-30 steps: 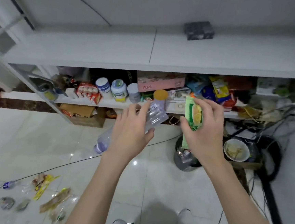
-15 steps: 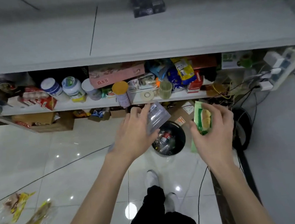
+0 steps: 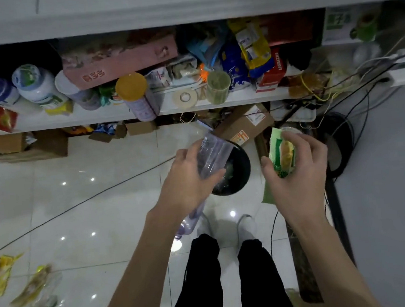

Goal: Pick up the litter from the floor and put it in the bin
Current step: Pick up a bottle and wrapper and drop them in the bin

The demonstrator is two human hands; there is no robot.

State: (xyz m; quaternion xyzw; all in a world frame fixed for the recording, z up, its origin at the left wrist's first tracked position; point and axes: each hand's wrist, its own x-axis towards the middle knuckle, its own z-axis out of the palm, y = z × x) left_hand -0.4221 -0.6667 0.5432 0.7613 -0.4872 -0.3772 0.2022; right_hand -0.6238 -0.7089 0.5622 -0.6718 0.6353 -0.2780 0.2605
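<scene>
Clear plastic, ribbed and crumpled, fills the left hand [image 3: 186, 181]: an empty bottle [image 3: 210, 160] held around its middle, its base end with a barcode label tilted up over the black bin [image 3: 243, 168] and its neck end pointing down behind the wrist toward the floor [image 3: 90, 200]. The right hand [image 3: 298, 172] closes its fingers around a green snack wrapper [image 3: 282, 153] printed with a yellow picture, holding it just to the right of the bin's rim. The bin stands on the glossy white floor tiles directly in front of the person's white shoes [image 3: 245, 225], close under the front edge of a crowded shelf [image 3: 100, 114]; some litter already lies inside it, too blurred to name. A brown cardboard box [image 3: 245, 125] leans just behind the bin. More litter [image 3: 21, 281], yellow and clear wrappers, is scattered on the floor near the lower left corner of the view, well apart from the bin. A thin dark cable [image 3: 78, 203] runs across the tiles between the two.
</scene>
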